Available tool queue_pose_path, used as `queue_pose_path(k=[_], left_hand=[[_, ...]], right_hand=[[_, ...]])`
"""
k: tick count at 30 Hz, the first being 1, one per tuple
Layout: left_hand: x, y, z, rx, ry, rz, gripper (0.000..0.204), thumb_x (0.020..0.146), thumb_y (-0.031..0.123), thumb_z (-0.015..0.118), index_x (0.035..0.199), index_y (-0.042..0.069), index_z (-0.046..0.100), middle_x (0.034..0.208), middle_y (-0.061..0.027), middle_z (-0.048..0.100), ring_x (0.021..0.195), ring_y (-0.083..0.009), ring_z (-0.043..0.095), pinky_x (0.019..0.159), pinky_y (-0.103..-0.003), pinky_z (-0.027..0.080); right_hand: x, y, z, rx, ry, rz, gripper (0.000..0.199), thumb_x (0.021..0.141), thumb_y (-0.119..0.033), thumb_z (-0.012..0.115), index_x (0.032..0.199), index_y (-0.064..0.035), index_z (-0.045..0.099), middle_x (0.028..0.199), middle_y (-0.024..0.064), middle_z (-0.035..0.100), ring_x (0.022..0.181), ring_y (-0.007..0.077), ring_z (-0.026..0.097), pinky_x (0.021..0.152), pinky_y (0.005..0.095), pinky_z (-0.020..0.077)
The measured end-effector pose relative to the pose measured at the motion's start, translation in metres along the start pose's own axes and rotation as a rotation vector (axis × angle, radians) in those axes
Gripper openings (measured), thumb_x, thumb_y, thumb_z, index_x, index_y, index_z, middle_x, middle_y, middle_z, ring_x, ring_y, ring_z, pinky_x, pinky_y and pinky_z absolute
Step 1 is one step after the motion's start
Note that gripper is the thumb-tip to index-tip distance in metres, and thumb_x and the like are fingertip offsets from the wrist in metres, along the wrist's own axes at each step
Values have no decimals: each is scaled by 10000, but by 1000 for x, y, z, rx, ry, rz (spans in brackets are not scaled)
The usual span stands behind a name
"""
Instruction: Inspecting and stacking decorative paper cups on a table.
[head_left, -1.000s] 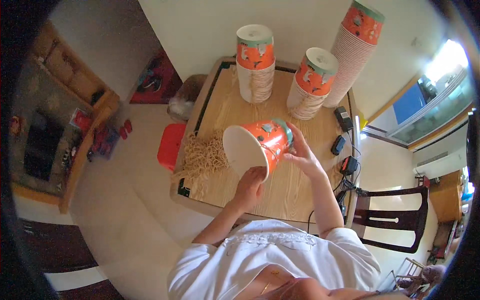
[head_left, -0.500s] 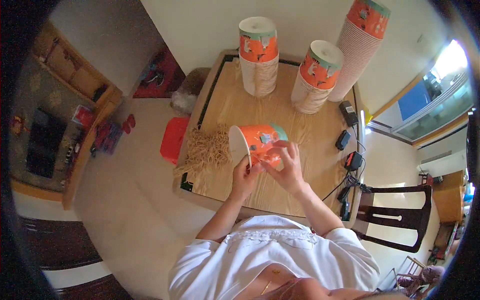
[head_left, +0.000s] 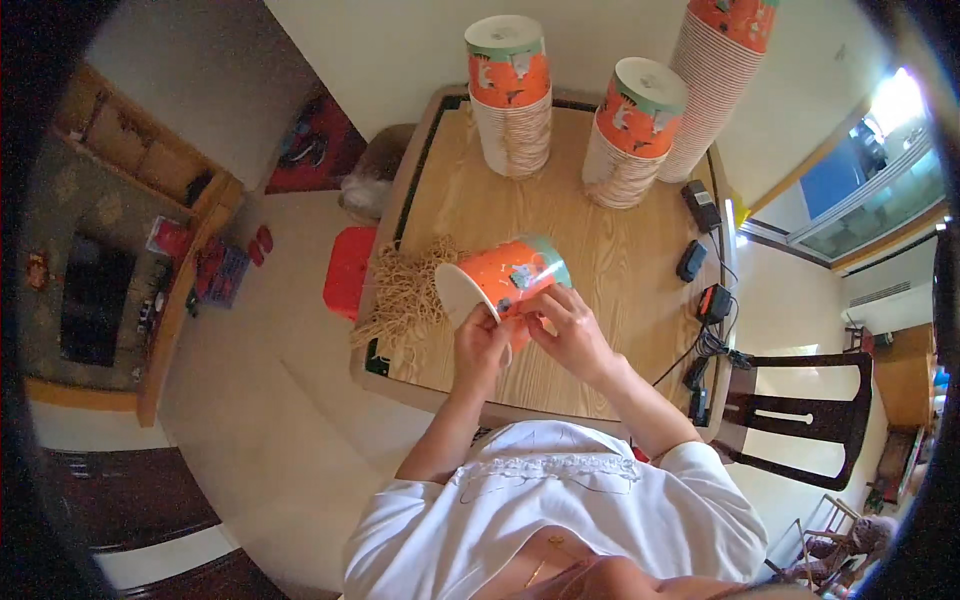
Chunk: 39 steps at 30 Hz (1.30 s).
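I see the left hand (head_left: 482, 338) clasping the rim of an orange-and-green paper bucket (head_left: 497, 277), tipped sideways over the wood-grain table (head_left: 625, 275) beside tan twine loops (head_left: 405, 300), with 3 bucket stacks (head_left: 510, 90) beyond; the right hand (head_left: 567, 330) bends its fingers against the side; whether they pinch anything I cannot tell

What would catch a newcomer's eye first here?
Probably the orange bucket, sideways mid-picture, left fingers at its rim, right fingers at its side. Three stacks of upturned buckets rise far across the table, tallest at right. A tan cord tangle lies at the table's left.
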<state>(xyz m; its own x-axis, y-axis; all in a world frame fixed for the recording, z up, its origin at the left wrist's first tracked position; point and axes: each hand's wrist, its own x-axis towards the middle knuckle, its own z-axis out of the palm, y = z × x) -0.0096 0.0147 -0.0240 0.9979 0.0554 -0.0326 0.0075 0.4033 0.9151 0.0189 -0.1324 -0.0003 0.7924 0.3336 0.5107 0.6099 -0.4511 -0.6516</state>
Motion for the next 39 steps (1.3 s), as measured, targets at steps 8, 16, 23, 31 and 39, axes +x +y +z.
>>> queue_pose_path(k=[8,16,23,31,39], left_hand=[[2,9,-1,173,62,-43,107,821,28,559,925,5,567,901,-33,609,828,-68,555,733,-225,447],[10,3,-15,239,14,-18,180,827,20,551,1005,-3,566,969,-53,607,881,-79,562,752,-236,460],[31,10,-5,-37,-62,-33,276,859,67,553,1128,15,520,1060,-76,587,957,-133,566,868,-287,452],[85,26,6,-3,-118,145,264,862,87,566,1119,37,527,1081,-72,577,1013,-143,542,880,-296,430],[147,-10,-15,260,18,177,172,840,92,591,1001,31,585,916,-32,594,918,-121,550,791,-257,443]], right_hand=[[-3,10,-4,29,-48,83,203,700,0,621,884,-58,556,890,102,545,841,298,540,721,373,464],[-1,20,-6,-121,-107,139,441,680,-71,659,1089,-44,494,1104,181,497,1043,393,465,888,458,401],[34,33,-26,-4,54,218,653,652,-60,679,1248,-97,415,1294,171,386,1211,362,360,991,427,336],[170,6,-127,-619,258,-383,601,635,-81,667,1204,-164,492,1325,127,365,1178,338,390,972,462,347],[319,69,-130,-1065,239,-719,564,643,-75,646,1177,-192,508,1318,97,376,1182,298,394,983,505,323]])
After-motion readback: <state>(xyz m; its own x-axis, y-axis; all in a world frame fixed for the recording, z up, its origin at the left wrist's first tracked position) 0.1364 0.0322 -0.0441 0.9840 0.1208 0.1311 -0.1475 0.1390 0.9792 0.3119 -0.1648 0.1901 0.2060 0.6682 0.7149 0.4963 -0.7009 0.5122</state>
